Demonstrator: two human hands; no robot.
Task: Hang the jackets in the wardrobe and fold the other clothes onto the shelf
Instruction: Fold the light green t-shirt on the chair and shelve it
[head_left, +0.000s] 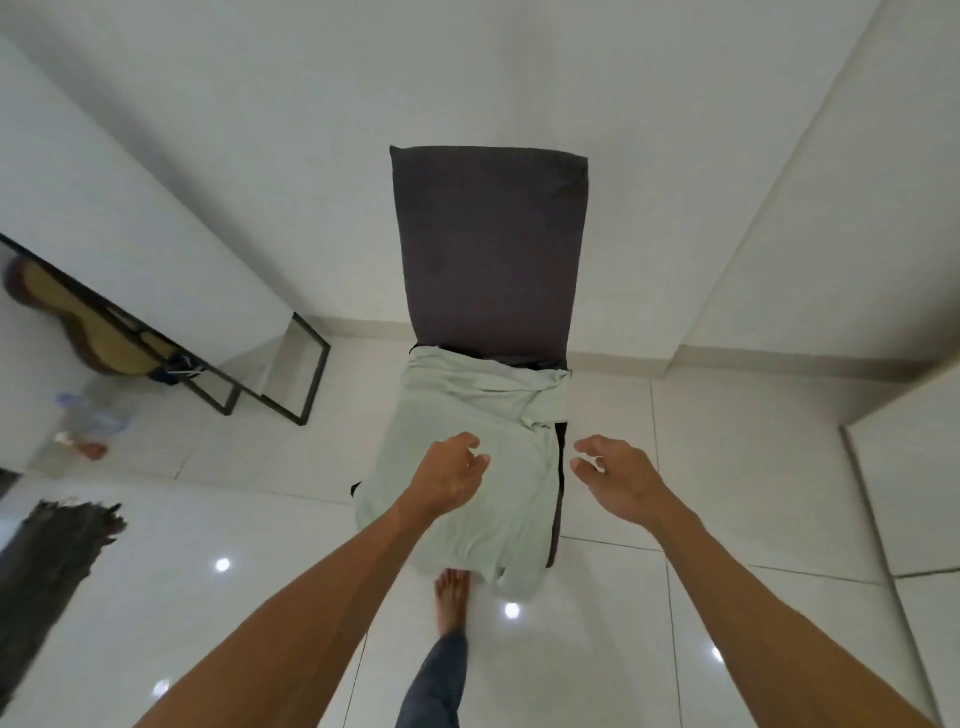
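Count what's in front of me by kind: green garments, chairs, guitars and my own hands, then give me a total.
pale green garment: 1
chair: 1
guitar: 1
hands, left hand and right hand: 2
Total: 5

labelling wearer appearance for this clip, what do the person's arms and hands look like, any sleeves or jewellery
Both are bare: the left hand and right hand wear no gloves, rings or watch that shows, and the left forearm and right forearm show no sleeve down to the frame's lower edge. No markings are visible.
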